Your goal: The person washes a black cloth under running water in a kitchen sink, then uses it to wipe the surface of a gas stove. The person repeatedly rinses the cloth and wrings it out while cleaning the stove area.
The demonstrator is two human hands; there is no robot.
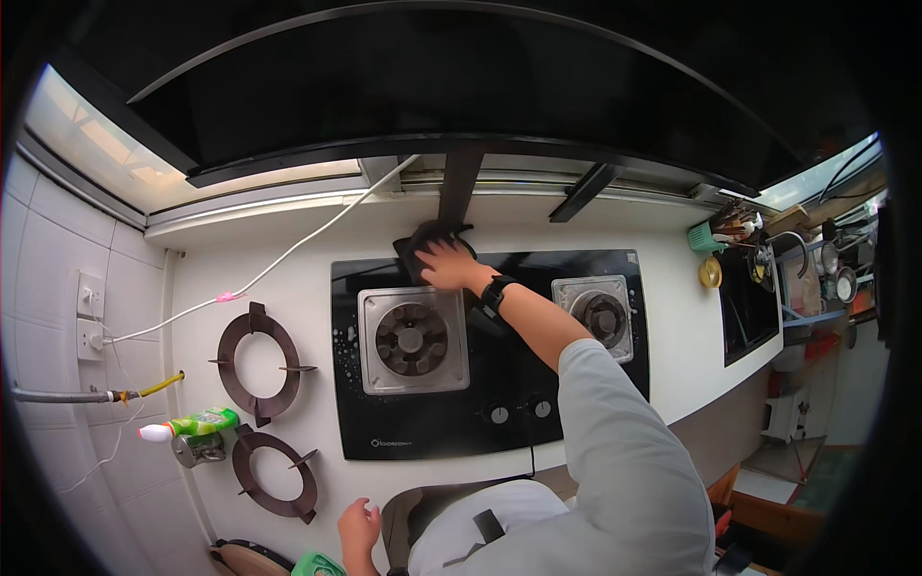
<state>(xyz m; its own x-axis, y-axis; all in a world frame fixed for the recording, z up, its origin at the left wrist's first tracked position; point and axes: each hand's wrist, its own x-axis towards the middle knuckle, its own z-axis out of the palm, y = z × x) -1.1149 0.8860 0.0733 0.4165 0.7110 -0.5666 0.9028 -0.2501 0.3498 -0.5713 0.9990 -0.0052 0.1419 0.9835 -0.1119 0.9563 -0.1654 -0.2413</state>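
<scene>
My right hand (455, 266), with a black band on its wrist, lies with spread fingers on a dark cloth (425, 248) at the back edge of the black glass gas hob (504, 374). The cloth bunches up behind the left burner (410, 340), which sits in a square metal tray. Under my right forearm is the right burner (603, 320). Whitish drops or foam dot the glass near both side edges. My left hand (359, 525) hangs in front of the counter's near side, fingers loosely curled, holding nothing visible.
Two pan supports (225, 360) (306, 489) lie on the white counter at left, beside a green bottle (205, 422) resting on a metal object. A white cable (288, 253) crosses behind them. The range hood (461, 79) hangs overhead. At right are a gold bowl (709, 272) and a sink (749, 309).
</scene>
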